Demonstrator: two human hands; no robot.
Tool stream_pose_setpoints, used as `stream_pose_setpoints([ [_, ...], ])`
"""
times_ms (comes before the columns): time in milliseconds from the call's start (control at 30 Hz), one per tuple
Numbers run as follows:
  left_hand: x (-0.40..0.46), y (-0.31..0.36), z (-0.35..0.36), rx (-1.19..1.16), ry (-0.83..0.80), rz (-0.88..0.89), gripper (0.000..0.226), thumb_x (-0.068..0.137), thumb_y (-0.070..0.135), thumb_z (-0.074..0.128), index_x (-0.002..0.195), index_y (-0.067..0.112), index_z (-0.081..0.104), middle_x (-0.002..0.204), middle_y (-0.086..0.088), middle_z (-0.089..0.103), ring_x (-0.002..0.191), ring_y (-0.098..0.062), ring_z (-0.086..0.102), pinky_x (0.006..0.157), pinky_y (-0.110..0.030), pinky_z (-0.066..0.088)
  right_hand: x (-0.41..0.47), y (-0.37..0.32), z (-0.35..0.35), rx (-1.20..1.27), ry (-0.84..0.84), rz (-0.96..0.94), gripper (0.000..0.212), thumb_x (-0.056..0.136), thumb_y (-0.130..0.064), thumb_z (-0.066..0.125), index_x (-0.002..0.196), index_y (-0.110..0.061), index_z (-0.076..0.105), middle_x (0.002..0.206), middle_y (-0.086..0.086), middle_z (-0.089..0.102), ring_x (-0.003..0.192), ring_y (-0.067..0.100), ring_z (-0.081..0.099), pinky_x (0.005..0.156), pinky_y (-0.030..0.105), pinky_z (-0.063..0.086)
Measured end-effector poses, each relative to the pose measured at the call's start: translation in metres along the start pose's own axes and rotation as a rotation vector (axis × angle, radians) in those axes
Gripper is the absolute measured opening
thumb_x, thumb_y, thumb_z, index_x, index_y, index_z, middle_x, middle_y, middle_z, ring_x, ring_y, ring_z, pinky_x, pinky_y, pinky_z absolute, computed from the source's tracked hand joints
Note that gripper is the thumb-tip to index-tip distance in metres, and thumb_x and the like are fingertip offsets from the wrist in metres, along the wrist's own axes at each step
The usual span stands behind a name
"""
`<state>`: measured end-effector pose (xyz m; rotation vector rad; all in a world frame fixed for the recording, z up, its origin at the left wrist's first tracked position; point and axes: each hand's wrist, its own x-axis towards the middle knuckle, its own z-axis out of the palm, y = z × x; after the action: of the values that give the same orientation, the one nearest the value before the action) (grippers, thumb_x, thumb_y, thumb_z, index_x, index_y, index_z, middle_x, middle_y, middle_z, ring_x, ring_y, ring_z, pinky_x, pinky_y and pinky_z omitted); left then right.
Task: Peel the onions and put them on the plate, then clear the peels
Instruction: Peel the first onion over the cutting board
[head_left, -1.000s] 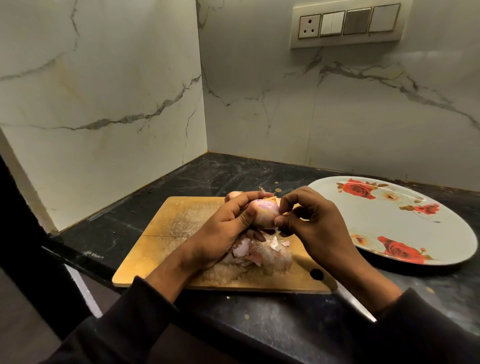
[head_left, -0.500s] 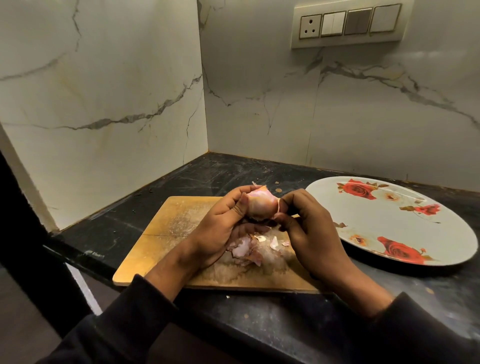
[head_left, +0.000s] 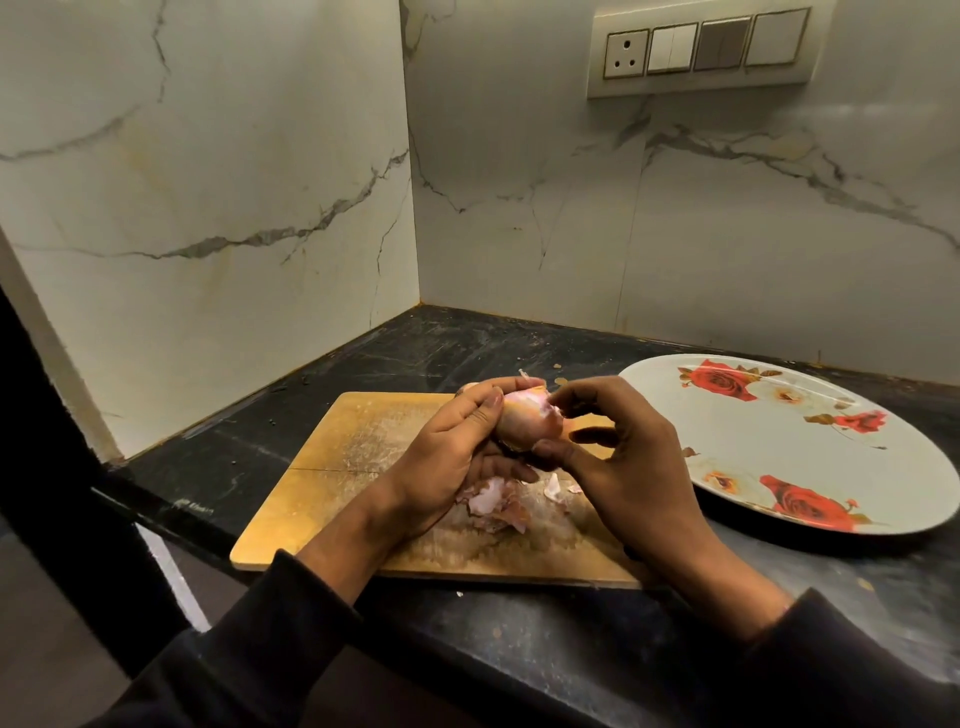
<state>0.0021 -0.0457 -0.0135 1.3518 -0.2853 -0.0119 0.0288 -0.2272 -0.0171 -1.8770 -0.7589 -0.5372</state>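
Observation:
A pinkish onion (head_left: 524, 418) is held above the wooden cutting board (head_left: 353, 467). My left hand (head_left: 457, 457) wraps it from the left and below. My right hand (head_left: 623, 462) pinches the skin at the onion's right side with thumb and fingertips. Loose pink and white peels (head_left: 493, 506) lie in a heap on the board under my hands. Part of a second onion (head_left: 467, 387) peeks out behind my left fingers. The white plate with red roses (head_left: 779, 447) lies to the right and holds no onion.
The board and plate rest on a black stone counter (head_left: 519, 353) set into a corner of marble walls. A switch panel (head_left: 701, 49) is on the back wall. Small peel scraps (head_left: 558, 381) lie beyond the board. The counter's front edge runs below the board.
The onion has been turned in my left hand. My right fingers have shifted from its lower right up to its right side, lifting away from the board.

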Motion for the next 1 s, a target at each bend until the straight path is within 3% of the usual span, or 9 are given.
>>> stream_pose_setpoints([
  [167,0.0004,-0.0019,-0.0010,0.037,-0.004,-0.009,0.041,0.101,0.029,0.038,0.133,0.013,0.057,0.120,-0.024,0.064,0.087,-0.036,0.071,0.070,-0.034,0.062,0.0017,0.0006,-0.0016,-0.022,-0.022,-0.016,0.042,0.072,-0.004,0.087,0.097,-0.025,0.062,0.098,-0.011,0.062,0.094,0.008,0.064,0.074,0.028,0.060],
  [333,0.0011,-0.0016,0.0002,0.064,-0.001,0.001,0.043,0.098,0.033,0.040,0.133,0.014,0.057,0.111,-0.024,0.069,0.087,-0.040,0.071,0.069,-0.034,0.062,0.0048,-0.0007,-0.0030,-0.023,-0.043,-0.053,0.037,0.072,-0.005,0.087,0.093,-0.026,0.065,0.097,-0.009,0.063,0.090,0.007,0.063,0.073,0.024,0.058],
  [533,0.0020,-0.0049,-0.0004,0.120,0.013,0.031,0.041,0.102,0.031,0.038,0.133,0.012,0.056,0.113,-0.022,0.068,0.087,-0.039,0.071,0.071,-0.036,0.063,0.0064,0.0006,-0.0044,-0.116,-0.014,-0.113,0.035,0.068,-0.004,0.089,0.087,-0.022,0.065,0.087,-0.019,0.058,0.083,0.003,0.062,0.072,0.016,0.055],
  [667,0.0022,-0.0047,-0.0005,0.114,0.038,0.052,0.043,0.099,0.033,0.040,0.133,0.012,0.056,0.121,-0.020,0.062,0.089,-0.035,0.072,0.074,-0.038,0.062,0.0080,0.0005,-0.0032,-0.154,-0.002,-0.138,0.033,0.068,-0.005,0.090,0.091,-0.015,0.068,0.089,-0.013,0.059,0.082,0.001,0.061,0.073,0.018,0.055],
  [867,0.0026,-0.0047,0.0011,0.102,0.040,0.044,0.041,0.098,0.034,0.040,0.129,0.014,0.058,0.115,-0.015,0.067,0.086,-0.032,0.072,0.074,-0.037,0.062,0.0046,0.0019,0.0007,-0.178,0.039,-0.143,0.029,0.070,-0.005,0.089,0.089,-0.015,0.068,0.090,-0.011,0.062,0.081,-0.003,0.060,0.072,0.017,0.055],
  [1000,0.0029,-0.0044,0.0004,0.089,0.060,0.037,0.041,0.097,0.034,0.041,0.130,0.016,0.057,0.117,-0.017,0.066,0.088,-0.035,0.072,0.074,-0.036,0.063,0.0023,0.0015,0.0023,-0.182,0.116,-0.158,0.019,0.072,-0.008,0.088,0.084,-0.010,0.074,0.091,-0.001,0.068,0.077,0.009,0.065,0.070,0.018,0.056],
])
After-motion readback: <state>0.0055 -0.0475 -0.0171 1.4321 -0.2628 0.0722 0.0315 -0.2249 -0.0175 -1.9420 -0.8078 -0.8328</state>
